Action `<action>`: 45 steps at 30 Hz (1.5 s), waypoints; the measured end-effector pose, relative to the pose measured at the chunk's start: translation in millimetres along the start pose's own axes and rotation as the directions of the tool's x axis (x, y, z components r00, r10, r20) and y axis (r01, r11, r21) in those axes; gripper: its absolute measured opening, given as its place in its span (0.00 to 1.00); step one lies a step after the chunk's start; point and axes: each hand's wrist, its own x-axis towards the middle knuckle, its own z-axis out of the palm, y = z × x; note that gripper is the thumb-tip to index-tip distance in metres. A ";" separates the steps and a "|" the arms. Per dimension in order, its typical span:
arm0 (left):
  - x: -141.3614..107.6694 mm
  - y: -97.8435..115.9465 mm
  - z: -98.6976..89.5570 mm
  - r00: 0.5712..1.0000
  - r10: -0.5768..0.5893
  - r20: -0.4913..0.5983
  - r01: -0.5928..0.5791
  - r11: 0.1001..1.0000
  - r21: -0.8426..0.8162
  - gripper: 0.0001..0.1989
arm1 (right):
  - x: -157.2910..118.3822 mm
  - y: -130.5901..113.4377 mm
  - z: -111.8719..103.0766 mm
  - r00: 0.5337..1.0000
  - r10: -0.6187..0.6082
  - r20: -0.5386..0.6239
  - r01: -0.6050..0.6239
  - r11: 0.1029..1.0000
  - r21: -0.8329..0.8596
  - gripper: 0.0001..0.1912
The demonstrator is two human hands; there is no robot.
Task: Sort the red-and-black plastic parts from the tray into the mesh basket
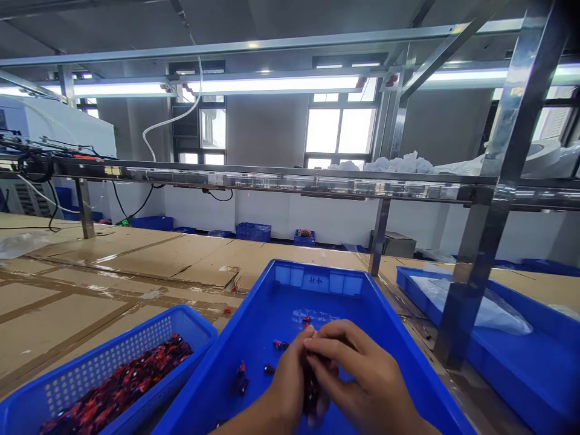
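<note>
My left hand (pixel 290 374) and my right hand (pixel 362 371) meet over a large blue tray (pixel 326 275). Small dark red pieces (pixel 310 389) show between the palms, with my left hand closed around them. The fingertips of my right hand are bent and pressed together at the left thumb and fingers; whatever they pinch is hidden. On the tray floor lie several loose red and black pieces, among them a red-and-black one (pixel 281 345) beyond my left hand and a darker one (pixel 240 380) to its left.
A blue perforated basket (pixel 181 314) heaped with dark red pieces (pixel 118 386) stands left of the tray. To the right, a metal post (pixel 471 278) rises before another blue tray (pixel 539 356) holding a white plastic bag (pixel 475 305). Taped cardboard (pixel 181 260) covers the table.
</note>
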 end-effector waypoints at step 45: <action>-5.2 7.0 -11.6 0.946 0.323 0.007 -0.323 0.946 0.005 0.19 | 8.5 28.4 -7.3 0.644 0.735 0.213 -0.573 0.280 0.770 0.20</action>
